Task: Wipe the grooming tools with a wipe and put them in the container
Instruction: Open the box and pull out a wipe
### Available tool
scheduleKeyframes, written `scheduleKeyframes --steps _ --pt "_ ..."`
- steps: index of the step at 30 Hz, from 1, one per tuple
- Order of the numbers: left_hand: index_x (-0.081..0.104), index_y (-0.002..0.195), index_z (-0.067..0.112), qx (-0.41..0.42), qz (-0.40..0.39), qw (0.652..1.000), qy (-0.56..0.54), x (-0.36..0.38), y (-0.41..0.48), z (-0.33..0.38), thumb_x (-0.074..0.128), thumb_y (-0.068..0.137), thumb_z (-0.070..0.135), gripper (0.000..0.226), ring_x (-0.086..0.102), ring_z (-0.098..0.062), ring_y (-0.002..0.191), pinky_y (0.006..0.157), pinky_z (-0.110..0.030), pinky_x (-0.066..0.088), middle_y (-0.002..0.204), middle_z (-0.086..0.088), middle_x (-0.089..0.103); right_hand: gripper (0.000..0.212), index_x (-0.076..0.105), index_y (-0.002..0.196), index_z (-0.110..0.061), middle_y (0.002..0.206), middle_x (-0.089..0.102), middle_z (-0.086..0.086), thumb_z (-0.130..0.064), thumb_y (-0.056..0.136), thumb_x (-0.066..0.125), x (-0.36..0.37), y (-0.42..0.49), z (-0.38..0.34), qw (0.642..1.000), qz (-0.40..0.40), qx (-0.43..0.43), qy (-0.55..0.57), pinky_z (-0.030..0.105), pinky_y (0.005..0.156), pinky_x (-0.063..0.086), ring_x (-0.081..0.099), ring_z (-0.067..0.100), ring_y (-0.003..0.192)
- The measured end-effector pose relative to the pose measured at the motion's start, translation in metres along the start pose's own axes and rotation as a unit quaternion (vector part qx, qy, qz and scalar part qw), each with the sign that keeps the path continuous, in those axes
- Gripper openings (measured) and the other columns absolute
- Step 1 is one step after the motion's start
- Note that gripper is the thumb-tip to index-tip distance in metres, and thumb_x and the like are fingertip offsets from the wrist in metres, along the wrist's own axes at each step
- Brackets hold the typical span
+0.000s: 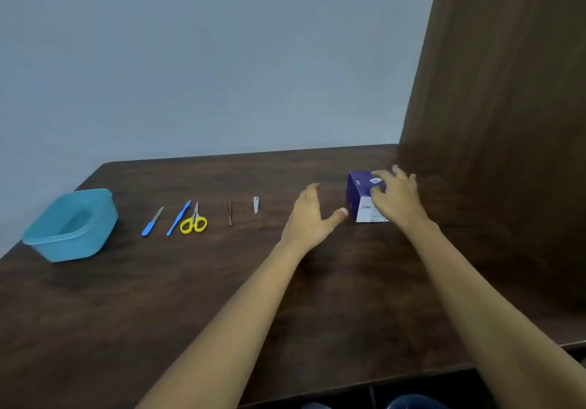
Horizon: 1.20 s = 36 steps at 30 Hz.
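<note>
The right hand [396,196] lies over the cardboard wipe box [358,193], likely after a wipe (its grip is too blurred to tell). The left hand [309,215] hovers just beside the box, grip open, probably to steady it. Ranged away from the box on the dark wood-grain surface [348,282]: steel nail clipper [256,205], thin tweezers [228,212], yellow-handled scissors [194,221], two slim blue-handled tools [178,218], and farthest, the smooth blue plastic container [79,244].

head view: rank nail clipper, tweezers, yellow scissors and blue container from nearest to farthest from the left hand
1. nail clipper, just left of the left hand
2. tweezers, further left
3. yellow scissors, left again
4. blue container, far left
</note>
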<state>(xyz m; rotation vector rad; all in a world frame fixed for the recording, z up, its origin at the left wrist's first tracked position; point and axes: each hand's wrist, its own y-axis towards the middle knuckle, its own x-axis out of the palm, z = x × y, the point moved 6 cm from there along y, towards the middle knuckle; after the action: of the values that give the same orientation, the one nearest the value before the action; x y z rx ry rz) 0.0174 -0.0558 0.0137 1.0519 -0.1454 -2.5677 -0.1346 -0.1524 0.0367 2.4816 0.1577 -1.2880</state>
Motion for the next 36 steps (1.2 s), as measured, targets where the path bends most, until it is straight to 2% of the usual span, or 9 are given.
scheduleKeyframes --steps 6,12,16,18,21,25,28,32,36 --pt "0.016 0.151 0.017 -0.029 -0.049 0.994 -0.091 0.013 0.013 -0.005 0.077 0.076 0.042 0.1 0.032 -0.023 0.141 0.108 -0.036 0.034 0.157 -0.005 0.027 0.038 0.057 0.129 -0.028 0.147 0.045 0.004 -0.018 0.096 0.043 0.014 -0.003 -0.01 0.997 -0.029 -0.069 -0.016 0.045 0.112 0.023 0.028 0.027 0.14" --pt "0.014 0.15 0.022 -0.02 -0.059 0.983 -0.175 0.015 0.017 -0.025 0.087 0.068 0.025 0.11 0.045 -0.007 0.124 0.086 -0.006 0.037 0.146 0.006 0.042 0.042 0.047 0.14 -0.03 0.15 0.039 0.002 -0.024 0.098 0.048 0.02 -0.012 -0.028 0.978 -0.124 -0.164 -0.019 0.04 0.111 0.024 0.024 0.024 0.139" --pt "0.002 0.153 0.023 -0.029 -0.089 0.977 -0.19 0.021 0.028 -0.03 0.088 0.066 0.027 0.122 0.043 -0.01 0.129 0.104 -0.027 0.04 0.148 0.007 0.038 0.042 0.048 0.139 -0.028 0.145 0.045 -0.001 -0.028 0.098 0.052 0.015 -0.01 -0.031 0.973 -0.124 -0.191 -0.031 0.032 0.102 0.029 0.031 0.021 0.132" --pt "0.001 0.153 0.022 -0.036 -0.095 0.976 -0.192 0.024 0.035 -0.031 0.089 0.065 0.028 0.125 0.043 -0.011 0.129 0.108 -0.031 0.039 0.147 0.007 0.038 0.039 0.052 0.136 -0.03 0.139 0.052 -0.005 -0.032 0.097 0.052 0.015 -0.008 -0.03 0.973 -0.103 -0.203 -0.048 0.031 0.097 0.032 0.037 0.02 0.124" --pt "0.019 0.149 0.026 -0.039 -0.075 0.976 -0.199 0.026 0.041 -0.036 0.093 0.052 0.036 0.123 0.049 -0.013 0.126 0.107 -0.039 0.043 0.144 0.004 0.044 0.033 0.058 0.128 -0.032 0.122 0.064 -0.008 -0.032 0.097 0.049 0.01 -0.005 -0.028 0.97 -0.068 -0.225 -0.06 0.029 0.083 0.036 0.048 0.022 0.109" --pt "0.027 0.145 0.023 -0.028 -0.07 0.975 -0.207 0.028 0.043 -0.039 0.095 0.051 0.025 0.116 0.049 -0.004 0.119 0.102 -0.024 0.042 0.139 0.004 0.047 0.027 0.064 0.113 -0.028 0.091 0.07 -0.002 -0.031 0.099 0.042 -0.011 0.005 -0.034 0.971 -0.006 -0.236 -0.04 0.032 0.07 0.043 0.061 0.023 0.089" --pt "0.024 0.146 0.026 -0.008 -0.076 0.976 -0.203 0.028 0.041 -0.034 0.094 0.054 0.028 0.116 0.046 -0.002 0.119 0.1 -0.02 0.039 0.138 0.011 0.046 0.027 0.064 0.113 -0.018 0.102 0.068 0.003 -0.032 0.099 0.045 -0.026 0.023 -0.038 0.975 0.035 -0.219 0.017 0.035 0.076 0.048 0.06 0.022 0.094" --pt "0.019 0.134 0.049 0.013 -0.069 0.983 -0.168 0.029 0.038 -0.03 0.091 0.047 0.052 0.114 0.049 -0.009 0.125 0.109 -0.045 0.038 0.132 0.019 0.045 0.035 0.058 0.122 -0.011 0.12 0.059 0.008 -0.032 0.095 0.055 -0.034 0.054 -0.041 0.977 0.138 -0.157 0.05 0.028 0.085 0.038 0.048 0.024 0.113" --pt "0.018 0.129 0.058 0.022 -0.066 0.988 -0.135 0.03 0.039 -0.03 0.086 0.045 0.063 0.108 0.048 -0.018 0.126 0.107 -0.052 0.037 0.133 0.011 0.043 0.027 0.055 0.11 -0.009 0.111 0.053 0.012 -0.023 0.089 0.064 -0.034 0.071 -0.048 0.97 0.206 -0.126 -0.003 0.031 0.08 0.04 0.05 0.027 0.101"
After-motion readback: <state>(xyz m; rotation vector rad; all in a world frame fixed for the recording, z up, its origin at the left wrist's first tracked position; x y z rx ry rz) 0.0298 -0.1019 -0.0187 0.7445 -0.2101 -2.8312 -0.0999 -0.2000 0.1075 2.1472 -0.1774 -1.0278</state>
